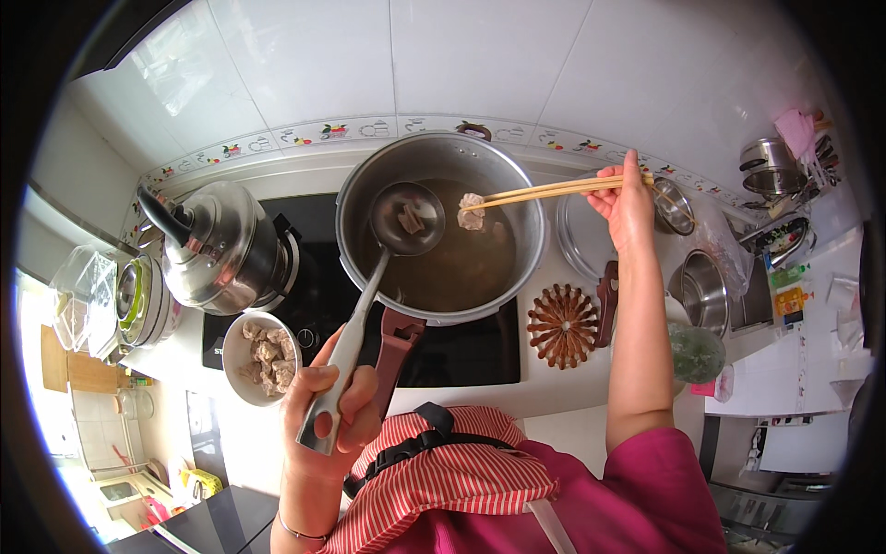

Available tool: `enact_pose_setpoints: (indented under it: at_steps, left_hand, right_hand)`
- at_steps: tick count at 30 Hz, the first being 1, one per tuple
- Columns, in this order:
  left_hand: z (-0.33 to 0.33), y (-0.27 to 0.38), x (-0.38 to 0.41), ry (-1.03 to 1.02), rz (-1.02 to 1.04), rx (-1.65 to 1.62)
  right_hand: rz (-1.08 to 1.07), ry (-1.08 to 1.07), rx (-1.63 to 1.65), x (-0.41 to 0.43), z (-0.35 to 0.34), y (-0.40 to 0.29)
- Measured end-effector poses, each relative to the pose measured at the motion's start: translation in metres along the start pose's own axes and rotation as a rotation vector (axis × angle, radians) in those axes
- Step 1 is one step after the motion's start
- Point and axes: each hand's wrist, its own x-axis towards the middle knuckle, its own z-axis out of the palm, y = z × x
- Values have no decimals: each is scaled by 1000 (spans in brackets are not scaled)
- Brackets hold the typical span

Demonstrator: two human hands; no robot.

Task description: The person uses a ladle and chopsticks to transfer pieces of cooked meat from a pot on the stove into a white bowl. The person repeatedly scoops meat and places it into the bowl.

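Note:
My left hand [331, 398] grips the handle of a metal ladle [408, 239], whose bowl hangs over the open pressure cooker pot [443, 315]. In the ladle lies a small piece of meat [411, 218]. With my right hand [628, 204] I hold a pair of wooden chopsticks [561, 189]. A pale chunk of meat [472, 211] is pinched at their tips, above the brownish broth [450, 277] in the pot. To the left, a white bowl [239, 388] holds several chunks of cooked meat [268, 356].
A metal kettle [214, 253] stands left on the black cooktop [457, 353]. Right of the pot are a wooden trivet [564, 325], the cooker's lid [581, 235], a steel pot [702, 291] and a green winter melon [695, 353]. Stacked dishes [145, 301] sit far left; the tiled wall [471, 62] rises behind.

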Motion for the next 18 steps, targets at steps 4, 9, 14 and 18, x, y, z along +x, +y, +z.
enact_pose_setpoints:
  at_steps: [4, 9, 14, 18]
  left_hand:
    - [1, -2, 1, -10, -26, 0]
    - [2, -2, 0, -24, -74, -3]
    - [-1, 0, -2, -51, -77, -77]
    - [-2, 2, -1, -77, -50, -56]
  right_hand:
    - [-9, -79, 37, -4, 18, -3]
    - [-65, -181, -15, -24, 66, -5]
    - [-198, -180, -60, -30, 68, -18]
    - [-294, -93, -265, -26, 48, -21]
